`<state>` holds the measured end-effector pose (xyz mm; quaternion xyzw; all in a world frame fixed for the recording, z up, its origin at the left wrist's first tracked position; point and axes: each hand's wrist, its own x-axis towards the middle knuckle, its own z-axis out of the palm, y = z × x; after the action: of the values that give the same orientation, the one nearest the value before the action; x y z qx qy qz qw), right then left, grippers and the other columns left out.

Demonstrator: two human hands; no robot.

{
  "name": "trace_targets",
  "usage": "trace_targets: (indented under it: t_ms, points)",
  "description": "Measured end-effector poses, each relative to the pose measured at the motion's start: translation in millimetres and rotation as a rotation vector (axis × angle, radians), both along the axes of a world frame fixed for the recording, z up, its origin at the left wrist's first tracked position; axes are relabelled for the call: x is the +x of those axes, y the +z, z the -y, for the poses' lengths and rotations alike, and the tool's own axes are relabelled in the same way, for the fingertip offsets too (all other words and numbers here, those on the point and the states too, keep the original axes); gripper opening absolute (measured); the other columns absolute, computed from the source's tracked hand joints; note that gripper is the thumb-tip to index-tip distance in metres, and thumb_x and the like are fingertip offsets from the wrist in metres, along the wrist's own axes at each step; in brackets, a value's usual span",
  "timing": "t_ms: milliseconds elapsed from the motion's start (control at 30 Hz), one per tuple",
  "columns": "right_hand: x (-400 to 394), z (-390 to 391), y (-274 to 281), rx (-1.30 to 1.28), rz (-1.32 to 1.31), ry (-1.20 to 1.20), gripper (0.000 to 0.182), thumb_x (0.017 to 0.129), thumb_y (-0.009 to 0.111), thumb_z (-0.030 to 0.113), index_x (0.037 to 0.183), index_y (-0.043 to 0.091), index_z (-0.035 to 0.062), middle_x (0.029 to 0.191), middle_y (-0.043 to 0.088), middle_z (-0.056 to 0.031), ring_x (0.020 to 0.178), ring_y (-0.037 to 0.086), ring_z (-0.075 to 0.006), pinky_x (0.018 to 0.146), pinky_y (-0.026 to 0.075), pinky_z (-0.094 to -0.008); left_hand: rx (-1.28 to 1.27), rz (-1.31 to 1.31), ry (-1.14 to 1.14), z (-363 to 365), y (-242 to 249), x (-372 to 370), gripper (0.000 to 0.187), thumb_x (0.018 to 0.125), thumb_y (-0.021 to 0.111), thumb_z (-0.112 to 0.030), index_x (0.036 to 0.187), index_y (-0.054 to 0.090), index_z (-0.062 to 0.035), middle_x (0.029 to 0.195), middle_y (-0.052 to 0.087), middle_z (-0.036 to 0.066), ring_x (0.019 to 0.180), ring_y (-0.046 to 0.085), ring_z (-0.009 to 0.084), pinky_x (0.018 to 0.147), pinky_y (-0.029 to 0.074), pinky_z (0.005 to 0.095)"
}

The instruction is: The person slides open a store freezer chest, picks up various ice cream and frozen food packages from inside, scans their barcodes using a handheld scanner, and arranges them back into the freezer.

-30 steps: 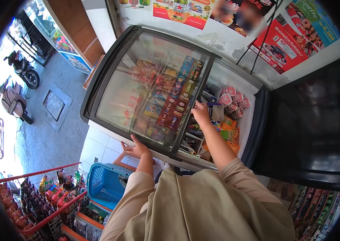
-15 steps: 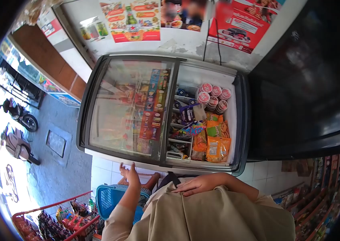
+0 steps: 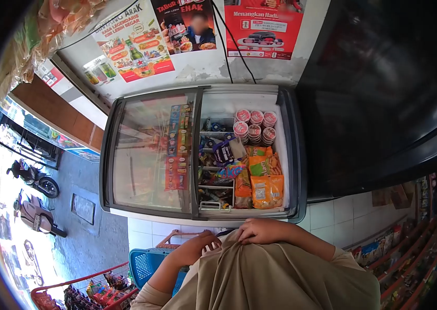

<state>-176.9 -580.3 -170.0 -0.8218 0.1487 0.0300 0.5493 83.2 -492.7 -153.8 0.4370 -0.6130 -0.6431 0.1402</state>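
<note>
Pinching a gathered fold of khaki cloth (image 3: 280, 274) with the right hand (image 3: 256, 231), just in front of the chest freezer (image 3: 295, 155). Holding the left hand (image 3: 197, 248) loosely curled near the right, apart from it; cannot tell whether gripping cloth there. Apparently at the step of gathering or adjusting the cloth. For a next move, likely best to release the pinch first, letting the fold drop. In front of the freezer's left half, a blue basket (image 3: 146, 264). Inside its uncovered right half, orange snack bags (image 3: 267, 191), then pink-lidded cups (image 3: 256, 119) toward the back. Behind the freezer, posters (image 3: 264, 31); far to its left, outdoors, a parked scooter (image 3: 37, 213).
</note>
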Motion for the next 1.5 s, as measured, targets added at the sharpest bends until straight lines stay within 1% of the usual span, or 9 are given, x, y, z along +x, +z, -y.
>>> trace_targets:
  t_ms: [200,400,500,833,933,1000,1200,1367,1500]
  points:
    - [-21.0,-0.4,7.9,-0.032,0.037,-0.020,0.019,0.077,0.063,0.017,0.093,0.068,0.0093,0.094,0.063,-0.0049,0.095,0.056,-0.0244,0.084,0.044,-0.0357,-0.258,-0.003,-0.108,-0.5,-10.6,-33.0,0.032,0.074,0.059,-0.018,0.105,0.059,-0.0079,0.093,0.059,0.007,0.085,0.056,0.0212,0.069,0.046,0.0312]
    - [-28.5,-8.4,20.7,-0.176,0.031,-0.174,0.012,0.070,0.064,0.012,0.082,0.064,0.0110,0.081,0.061,-0.0035,0.086,0.055,-0.0235,0.075,0.045,-0.0370,-0.258,0.426,-0.099,-9.5,-15.4,-63.4,0.026,0.071,0.054,-0.004,0.095,0.064,-0.0065,0.086,0.065,0.008,0.083,0.060,0.0251,0.072,0.047,0.0349]
    - [-36.2,-9.5,16.5,-0.228,0.317,-0.062,0.019,0.062,0.063,0.006,0.081,0.062,0.0098,0.081,0.059,-0.0035,0.085,0.054,-0.0247,0.075,0.046,-0.0370,-0.330,0.381,-0.053,-17.6,-25.7,-70.8,0.022,0.069,0.059,-0.006,0.089,0.066,-0.0056,0.085,0.065,0.010,0.079,0.062,0.0257,0.071,0.048,0.0343]
    - [-61.8,-16.2,22.3,-0.078,0.222,0.040,0.015,0.061,0.066,0.015,0.076,0.065,0.0113,0.086,0.054,-0.0045,0.092,0.050,-0.0243,0.079,0.043,-0.0367,-0.187,0.190,0.518,-42.5,-27.1,-130.3,0.014,0.075,0.069,-0.016,0.082,0.066,-0.0043,0.071,0.064,0.008,0.062,0.061,0.0168,0.058,0.047,0.0295]
    - [-69.3,-20.1,28.0,-0.409,0.246,0.060,0.010,0.061,0.067,0.020,0.070,0.066,0.0140,0.085,0.051,-0.0041,0.094,0.049,-0.0246,0.079,0.041,-0.0370,-0.162,0.147,0.514,-42.9,-22.7,-138.7,0.013,0.075,0.071,-0.015,0.081,0.066,-0.0041,0.068,0.063,0.006,0.060,0.059,0.0119,0.056,0.046,0.0271]
    - [-79.4,-22.6,22.6,-0.563,0.207,0.091,0.012,0.066,0.065,0.025,0.077,0.068,0.0228,0.085,0.048,-0.0034,0.090,0.048,-0.0226,0.073,0.038,-0.0361,-0.206,0.157,0.469,-45.5,-21.3,-145.2,0.013,0.075,0.072,-0.014,0.081,0.067,-0.0042,0.068,0.063,0.005,0.060,0.058,0.0098,0.056,0.046,0.0262]
    - [-104.1,-37.7,20.7,-0.826,0.006,0.212,0.014,0.074,0.055,0.030,0.077,0.069,0.0275,0.089,0.048,-0.0031,0.094,0.046,-0.0212,0.075,0.037,-0.0339,-0.092,0.198,0.521,-58.7,-17.2,-171.0,0.014,0.077,0.071,-0.018,0.078,0.066,-0.0050,0.065,0.062,0.004,0.058,0.056,0.0094,0.056,0.045,0.0260]
    - [-127.7,-47.0,-11.8,-0.533,-0.196,0.111,0.025,0.085,0.050,0.037,0.099,0.066,0.0234,0.092,0.047,-0.0098,0.094,0.045,-0.0262,0.079,0.037,-0.0350,-0.049,0.146,0.286,-61.9,-25.5,-172.4,0.021,0.075,0.072,-0.022,0.087,0.065,-0.0059,0.081,0.062,0.007,0.077,0.059,0.0193,0.069,0.046,0.0303]
    - [-124.8,-38.3,0.7,-0.416,-0.211,0.347,0.030,0.087,0.049,0.037,0.111,0.062,0.0239,0.098,0.044,-0.0144,0.096,0.041,-0.0298,0.081,0.038,-0.0376,-0.175,0.084,0.133,-51.9,-39.4,-167.4,0.035,0.072,0.070,-0.020,0.103,0.062,-0.0065,0.094,0.059,0.012,0.092,0.057,0.0266,0.082,0.044,0.0340]
